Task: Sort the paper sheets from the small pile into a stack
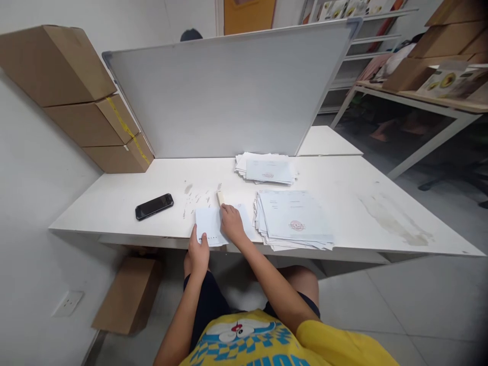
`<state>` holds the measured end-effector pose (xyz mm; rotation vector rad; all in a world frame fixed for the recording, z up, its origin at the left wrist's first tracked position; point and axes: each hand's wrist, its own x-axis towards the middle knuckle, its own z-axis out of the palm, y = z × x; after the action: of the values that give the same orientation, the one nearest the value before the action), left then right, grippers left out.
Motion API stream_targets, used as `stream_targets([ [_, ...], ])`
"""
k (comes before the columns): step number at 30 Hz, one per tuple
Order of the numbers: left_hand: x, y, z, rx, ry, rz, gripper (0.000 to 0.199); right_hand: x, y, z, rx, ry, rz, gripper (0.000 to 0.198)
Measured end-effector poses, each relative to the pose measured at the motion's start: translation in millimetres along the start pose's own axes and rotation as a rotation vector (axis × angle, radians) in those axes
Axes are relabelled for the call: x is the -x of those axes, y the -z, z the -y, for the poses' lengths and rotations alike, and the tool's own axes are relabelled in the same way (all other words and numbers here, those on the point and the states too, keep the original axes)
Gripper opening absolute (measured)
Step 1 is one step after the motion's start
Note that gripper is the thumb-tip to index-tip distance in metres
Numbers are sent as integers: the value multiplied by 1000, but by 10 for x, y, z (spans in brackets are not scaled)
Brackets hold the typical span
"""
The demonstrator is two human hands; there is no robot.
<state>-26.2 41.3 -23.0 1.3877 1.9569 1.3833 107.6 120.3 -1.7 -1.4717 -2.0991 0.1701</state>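
Left grip [199, 253] pinching paper [208, 221], right grip [232, 222] palm-down

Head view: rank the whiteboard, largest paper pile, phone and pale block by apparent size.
1. Whiteboard
2. Largest paper pile
3. Phone
4. Pale block, judging its visible part at the right hand

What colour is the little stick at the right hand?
The stick is cream; the head view shows it.

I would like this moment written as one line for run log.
left hand: holds paper at near-left corner | right hand: holds small cream block | larger paper stack: right of hands | black phone: left of hands
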Motion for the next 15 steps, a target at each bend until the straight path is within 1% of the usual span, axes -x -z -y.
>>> stream_targets([
  [3,-5,30,-61,20,17,-1,48,-98,99,26,-8,-17,21,39],
  [5,58,95,-105,56,42,-2,46,-55,184,48,-47,2,9,42],
  [6,119,143,-125,90,50,-6,46,24,229,66,-86,17,2,45],
  [8,294,257,-161,184,60,-31,47,305,314,119,-194,65,2,48],
  [11,624,407,-239,336,100,-85,53,941,392,200,-353,208,28,48],
  [13,816,455,-343,452,148,-42,59,1374,416,203,-368,317,33,54],
  [15,949,458,-498,562,175,25,61,1713,462,142,-300,331,-18,57],
])
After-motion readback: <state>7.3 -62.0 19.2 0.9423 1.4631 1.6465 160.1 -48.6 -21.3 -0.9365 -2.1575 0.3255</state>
